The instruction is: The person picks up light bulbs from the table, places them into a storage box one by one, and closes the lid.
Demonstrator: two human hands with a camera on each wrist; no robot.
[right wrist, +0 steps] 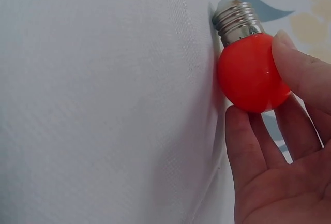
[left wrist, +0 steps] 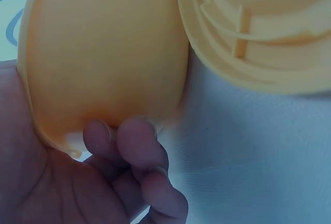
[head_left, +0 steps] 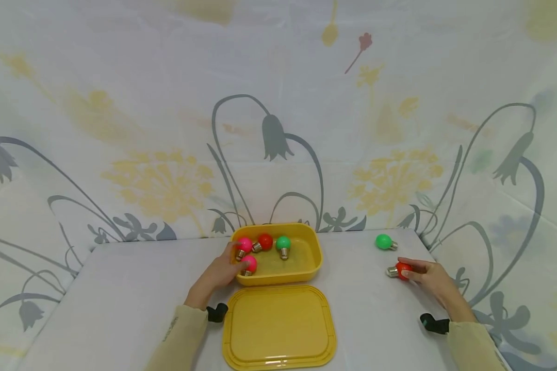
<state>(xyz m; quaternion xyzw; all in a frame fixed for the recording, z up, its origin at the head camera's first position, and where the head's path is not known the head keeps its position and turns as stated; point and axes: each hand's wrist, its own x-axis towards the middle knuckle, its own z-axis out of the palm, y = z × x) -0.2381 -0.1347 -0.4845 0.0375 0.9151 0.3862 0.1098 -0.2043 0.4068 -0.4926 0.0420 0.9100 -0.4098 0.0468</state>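
Observation:
At the far right of the table, my right hand [head_left: 431, 281] pinches a red light bulb [right wrist: 251, 74] by its round part between thumb and fingers. Its metal screw base points left in the head view. My left hand [head_left: 219, 271] grips the left end of a yellow plastic box [head_left: 278, 280], thumb over the rim and fingers curled against the outside. Inside lie two pink bulbs [head_left: 244, 243], a red bulb [head_left: 266, 240] and a green bulb [head_left: 283, 242]. The nearer pink bulb is partly covered by the left thumb.
A flat yellow lid [head_left: 278, 330] lies in front of the box, close to its near wall. Another green bulb [head_left: 383, 241] rests on the white table [head_left: 144, 299] behind the right hand. A floral-printed cloth [head_left: 278, 180] rises behind the table.

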